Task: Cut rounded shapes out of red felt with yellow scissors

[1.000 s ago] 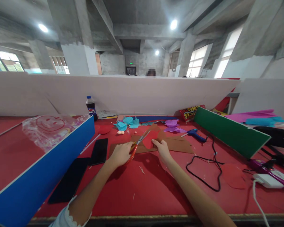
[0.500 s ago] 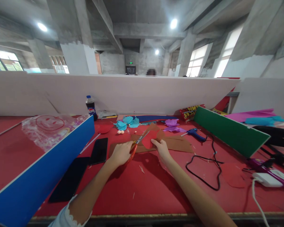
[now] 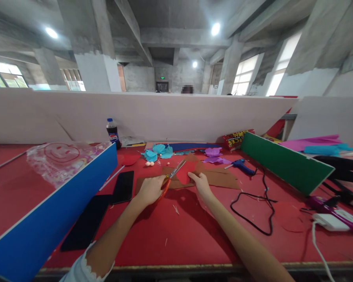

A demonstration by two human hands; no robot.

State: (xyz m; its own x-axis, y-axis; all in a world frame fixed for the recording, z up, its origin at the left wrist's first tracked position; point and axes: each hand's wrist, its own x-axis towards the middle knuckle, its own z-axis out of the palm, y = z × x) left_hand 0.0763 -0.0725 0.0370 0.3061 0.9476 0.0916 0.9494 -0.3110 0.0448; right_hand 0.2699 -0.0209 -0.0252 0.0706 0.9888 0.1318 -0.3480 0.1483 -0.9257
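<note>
Left hand (image 3: 149,190): closed around the handles of the scissors; quantity held, 1.
Right hand (image 3: 201,185): narrow grip, thumb on top of the red paper; quantity held, 1.
Scissors (image 3: 172,176): 1 pair, orange handles, blades directed away from the left hand, toward the right; contact with the red paper cannot be confirmed.
Red paper (image 3: 184,172): 1 piece with a curved edge, between the hands, at the right thumb.
Brown paper (image 3: 220,178): beneath and beyond both hands; sheet count cannot be told.
Bottle (image 3: 113,135): 1, blue cap, dark contents, Pepsi logo on label; beyond the left hand. Smaller print unreadable.
Packet (image 3: 235,140): 1, red; "ICES" readable, remainder obscured; beyond the right hand.
Pale balls (image 3: 149,163): 2 side by side, beyond the left hand.
Glue gun (image 3: 243,166): 1, blue, to the right of the right hand.
Black devices (image 3: 122,187): 2, flat, left of the left hand.
Boards: 2 upright; blue board (image 3: 55,211) left of the left hand, green board (image 3: 285,162) right of the right hand.
</note>
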